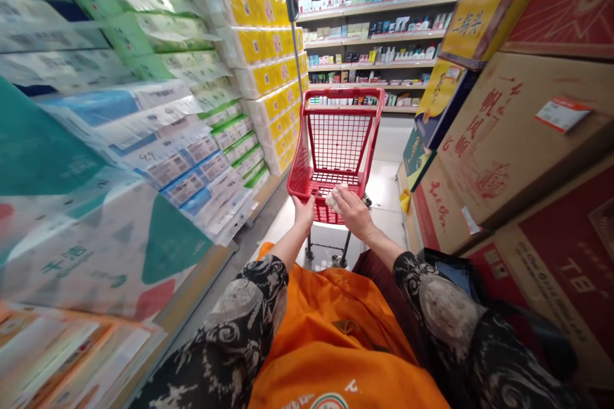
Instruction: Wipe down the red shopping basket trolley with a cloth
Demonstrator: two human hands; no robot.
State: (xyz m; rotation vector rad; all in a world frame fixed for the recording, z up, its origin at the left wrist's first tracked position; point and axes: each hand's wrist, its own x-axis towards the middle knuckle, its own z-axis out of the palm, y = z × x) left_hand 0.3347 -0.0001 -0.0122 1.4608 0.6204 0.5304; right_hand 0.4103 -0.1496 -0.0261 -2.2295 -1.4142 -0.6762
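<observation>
Bright white light here, glare gleaming off the floor (386, 172) just inside three o'clock! Packs (43, 134) smear at nine, cartons (522, 118) stretch at three, shadow pools around four; the cart (343, 92) looks crisper.

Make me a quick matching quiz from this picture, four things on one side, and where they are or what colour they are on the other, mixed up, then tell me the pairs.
Things:
1. Shopping cart
2. Crumpled cloth
3. Left hand
4. Apron

Descriptions:
A. White, in the right hand
B. Orange, worn on the body
C. Red, with mesh walls
D. At the near left corner of the cart's basket

Right pairs: 1-C, 2-A, 3-D, 4-B
</observation>
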